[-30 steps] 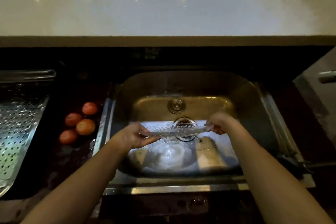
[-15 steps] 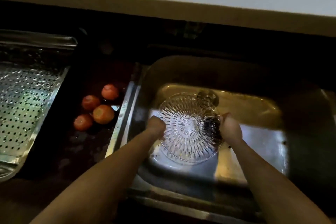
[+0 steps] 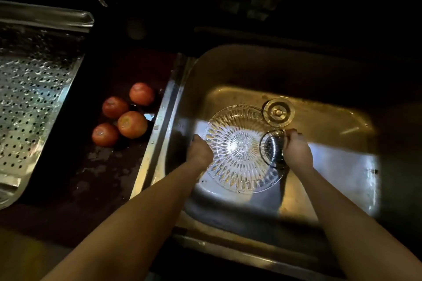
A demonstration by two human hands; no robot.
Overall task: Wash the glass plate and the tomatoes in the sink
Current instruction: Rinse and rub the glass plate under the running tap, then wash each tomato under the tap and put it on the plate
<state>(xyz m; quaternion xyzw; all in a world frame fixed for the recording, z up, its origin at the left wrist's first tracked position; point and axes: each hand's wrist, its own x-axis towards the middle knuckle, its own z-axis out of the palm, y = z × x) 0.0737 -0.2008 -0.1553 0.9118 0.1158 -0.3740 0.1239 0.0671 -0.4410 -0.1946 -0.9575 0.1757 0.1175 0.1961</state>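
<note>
Over the steel sink (image 3: 228, 70), a round cut-glass plate (image 3: 237, 148) with starburst ribs is held low in the basin. The left hand (image 3: 199, 151) curls round its left rim and the right hand (image 3: 296, 150) pinches the right. Four smooth red tomatoes (image 3: 132, 124) cluster on the wet dark counter (image 3: 109, 166), near a perforated metal tray (image 3: 34, 98).
</note>
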